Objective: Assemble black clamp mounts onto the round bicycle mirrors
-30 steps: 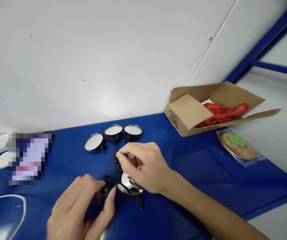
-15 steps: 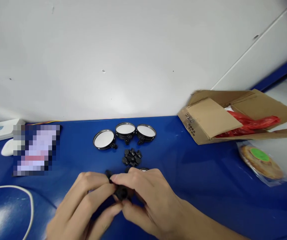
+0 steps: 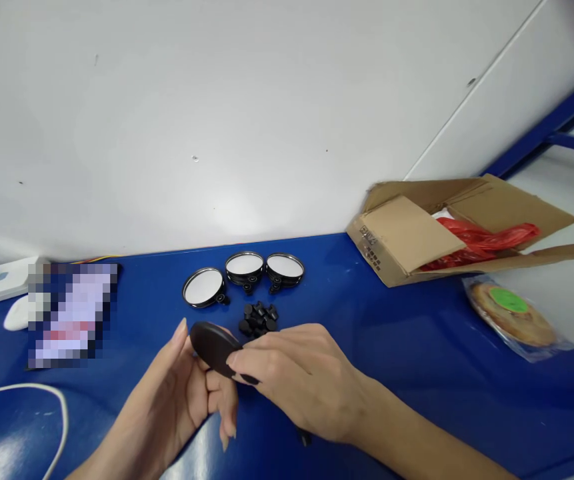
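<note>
My right hand [image 3: 307,380] grips a round mirror [image 3: 214,347] at its lower right edge, its smooth black back turned towards me. Palm up, my left hand [image 3: 187,393] lies open just left of and below the mirror, thumb raised and fingers loosely bent; whether it touches the rim I cannot tell. Beyond my hands is a small heap of black knob-like parts [image 3: 257,320]. Behind it lie three round mirrors, the left one [image 3: 203,288], the middle one [image 3: 245,267] and the right one [image 3: 285,268], each with a small black joint. A dark piece [image 3: 305,437] shows beneath my right hand.
An opened cardboard box [image 3: 401,233] with red plastic [image 3: 487,237] in it stands at the right. Near it lies a wrapped round item [image 3: 514,313] with a green label. On the left are a blurred-out phone-like slab [image 3: 74,313], a white mouse [image 3: 19,313] and a white cable [image 3: 61,407].
Both hands were closed together around a small black part. Now my left hand has opened and turned palm up, while my right hand holds a mirror up between them. The view has shifted slightly.
</note>
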The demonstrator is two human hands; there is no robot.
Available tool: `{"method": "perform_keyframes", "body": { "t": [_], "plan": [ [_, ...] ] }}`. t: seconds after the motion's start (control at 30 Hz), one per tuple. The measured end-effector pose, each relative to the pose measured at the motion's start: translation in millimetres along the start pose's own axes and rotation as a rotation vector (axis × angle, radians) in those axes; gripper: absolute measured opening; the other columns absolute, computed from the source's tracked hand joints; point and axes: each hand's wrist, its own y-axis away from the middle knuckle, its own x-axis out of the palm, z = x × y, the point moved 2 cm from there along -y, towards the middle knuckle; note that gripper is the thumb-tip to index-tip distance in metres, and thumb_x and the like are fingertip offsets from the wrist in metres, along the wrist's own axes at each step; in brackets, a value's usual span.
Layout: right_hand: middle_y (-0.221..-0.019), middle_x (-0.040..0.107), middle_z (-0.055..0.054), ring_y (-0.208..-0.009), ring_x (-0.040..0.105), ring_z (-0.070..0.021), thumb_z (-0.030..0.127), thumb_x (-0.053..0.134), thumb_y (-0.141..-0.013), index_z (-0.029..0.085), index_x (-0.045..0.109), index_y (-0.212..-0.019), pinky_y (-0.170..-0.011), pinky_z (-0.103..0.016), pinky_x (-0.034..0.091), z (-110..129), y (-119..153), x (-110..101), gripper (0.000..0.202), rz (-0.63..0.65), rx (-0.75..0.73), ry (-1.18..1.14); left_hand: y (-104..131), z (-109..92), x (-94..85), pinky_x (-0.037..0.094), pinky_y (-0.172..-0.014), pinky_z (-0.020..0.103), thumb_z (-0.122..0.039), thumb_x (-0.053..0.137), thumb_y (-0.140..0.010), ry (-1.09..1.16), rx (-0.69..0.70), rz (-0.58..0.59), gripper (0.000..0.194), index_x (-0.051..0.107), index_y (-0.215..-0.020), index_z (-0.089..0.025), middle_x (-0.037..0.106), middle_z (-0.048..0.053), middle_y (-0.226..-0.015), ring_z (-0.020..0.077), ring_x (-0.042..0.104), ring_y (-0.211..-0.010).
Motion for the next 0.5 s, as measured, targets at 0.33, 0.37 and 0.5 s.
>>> {"method": "perform_keyframes", "body": {
  "t": [0.33,0.37,0.5],
  "plan": [
    [-0.120,0.087,-0.007,-0.091,0.084,-0.0140,0.011,0.061,-0.114,0.022,0.063,-0.114,-0.075,-0.026,0.065,-1,0,-1,0.011,0.024,-0.019,0.179,2,-12,-7.0,0.072,-0.088,0.031,-0.059,0.082,-0.103,-0.078,0.200,-0.273,0.033,0.087,-0.095,-0.028,0.082,0.008,-0.118,0.0225,0.077,-0.098],
    [-0.123,0.087,-0.008,-0.091,0.084,-0.0142,0.013,0.060,-0.116,0.022,0.062,-0.115,-0.075,-0.026,0.064,-1,0,-1,0.009,0.033,0.004,0.177,3,-14,-8.3,0.072,-0.089,0.031,-0.056,0.089,-0.098,-0.114,0.208,-0.300,0.026,0.088,-0.099,-0.029,0.082,0.007,-0.120,0.0237,0.078,-0.103],
    [-0.144,0.079,-0.009,-0.083,0.078,-0.0110,0.022,0.060,-0.119,0.024,0.057,-0.129,-0.066,-0.025,0.057,-5,-1,-5,0.011,0.060,0.246,-0.015,4,-14,-10.4,0.071,-0.092,0.031,-0.044,0.105,-0.081,-0.195,0.261,-0.357,0.046,0.090,-0.125,-0.040,0.083,0.004,-0.124,0.0265,0.079,-0.111]
  ]
}}
